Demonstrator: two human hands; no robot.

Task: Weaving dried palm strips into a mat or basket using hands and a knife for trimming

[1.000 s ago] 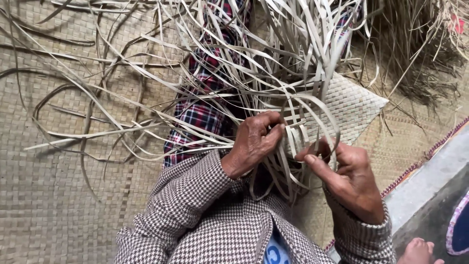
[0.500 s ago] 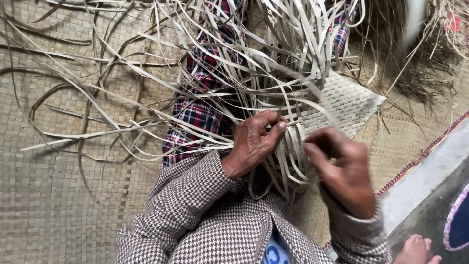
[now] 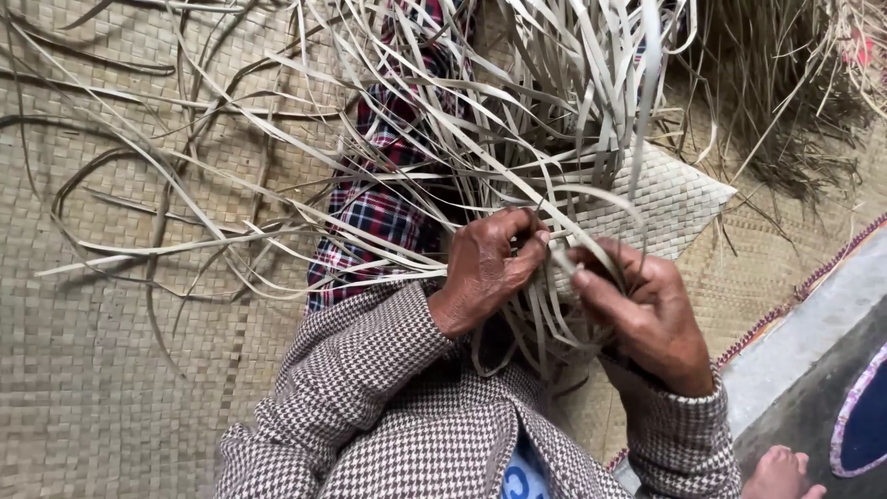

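Observation:
A partly woven piece of pale straw matting (image 3: 663,192) lies over my lap, with many long loose strips (image 3: 517,120) fanning up and out from its near edge. My left hand (image 3: 485,268) pinches a few strips at that edge between thumb and fingers. My right hand (image 3: 642,310) is closed on other strips just beside it, the two hands almost touching. Both sleeves are brown houndstooth. A red and blue plaid cloth (image 3: 379,208) covers my leg under the strips.
A large woven floor mat (image 3: 102,370) spreads to the left. A heap of dry grass (image 3: 785,102) lies at the top right. A grey concrete ledge (image 3: 804,342) runs along the right, with bare toes (image 3: 781,471) at the bottom right.
My right hand has turned and shifted slightly left toward my left hand, folding strips in at the woven edge. My left hand has kept its pinch in place.

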